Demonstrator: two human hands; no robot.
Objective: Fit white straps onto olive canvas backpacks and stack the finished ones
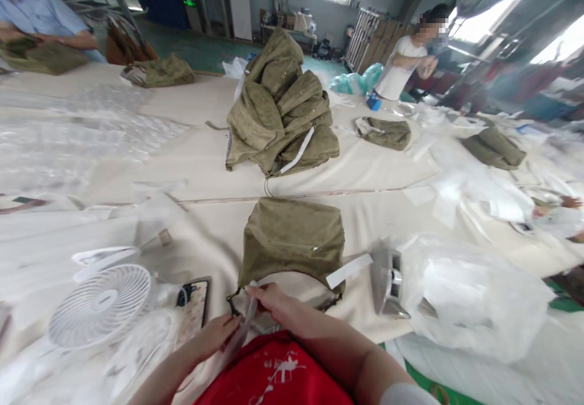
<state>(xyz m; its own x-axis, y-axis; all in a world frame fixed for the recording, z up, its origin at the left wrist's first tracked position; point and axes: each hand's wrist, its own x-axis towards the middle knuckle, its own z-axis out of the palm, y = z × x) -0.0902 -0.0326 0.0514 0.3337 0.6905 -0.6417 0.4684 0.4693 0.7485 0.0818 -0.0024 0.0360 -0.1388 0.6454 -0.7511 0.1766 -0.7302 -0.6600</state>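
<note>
An olive-green canvas bag (292, 235) lies flat on the cloth-covered table right in front of me, its strap side toward my body. Between my hands runs a thin, translucent white strip (249, 320), beside the bag's dark left strap end (233, 301). My right hand (274, 301) pinches the strip's upper end near the bag's lower left corner. Lower down, my left hand (223, 330) has its fingers curled against the same strip; its fingertips are partly hidden. A white paper-like strip (349, 271) rests across the bag's lower right corner.
Beyond the bag rises a heap of similar bags (278, 107). To the left are a white fan (103, 304) and a phone (194, 304); to the right, a metal tape dispenser (390, 280) and clear plastic wrapping (474, 301). Two people (396, 67) stand across the table.
</note>
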